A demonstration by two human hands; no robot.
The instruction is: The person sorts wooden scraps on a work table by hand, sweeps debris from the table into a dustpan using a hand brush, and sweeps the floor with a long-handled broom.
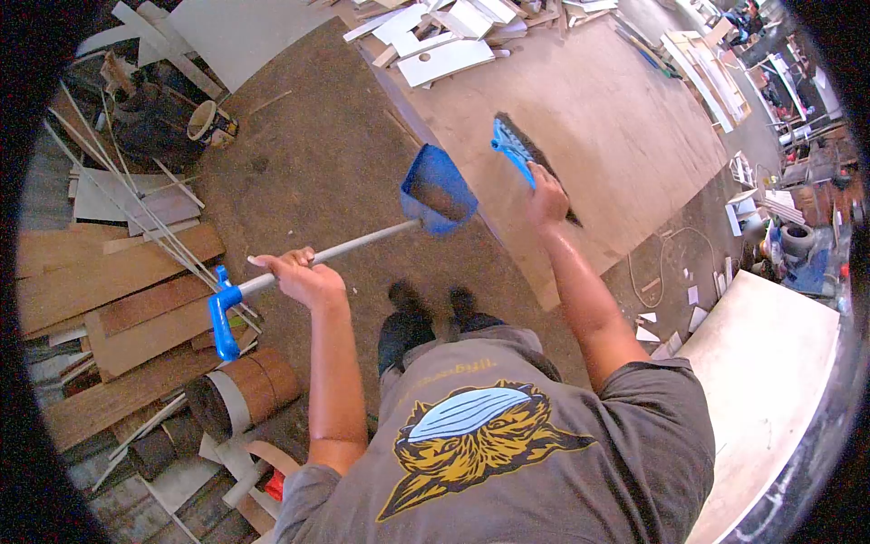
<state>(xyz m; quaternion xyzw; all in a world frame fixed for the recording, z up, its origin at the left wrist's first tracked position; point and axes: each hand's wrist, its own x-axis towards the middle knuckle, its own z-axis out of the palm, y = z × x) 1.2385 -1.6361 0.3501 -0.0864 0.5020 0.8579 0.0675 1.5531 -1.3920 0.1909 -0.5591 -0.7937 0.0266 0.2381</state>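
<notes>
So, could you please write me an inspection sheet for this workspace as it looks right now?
Surface: dusty brown floor; a large plywood sheet lies on it.
Job's things: blue dustpan on a grey pole, debris inside; blue brush over the plywood.
Clutter: white board offcuts at the top; wood planks and a roll on the left; a bucket.
Hands: left hand grips the dustpan pole; right hand grips the brush.
Cables: a thin cord on the floor beside the plywood.
Surroundings: pale panel at right; cluttered workshop beyond.
</notes>
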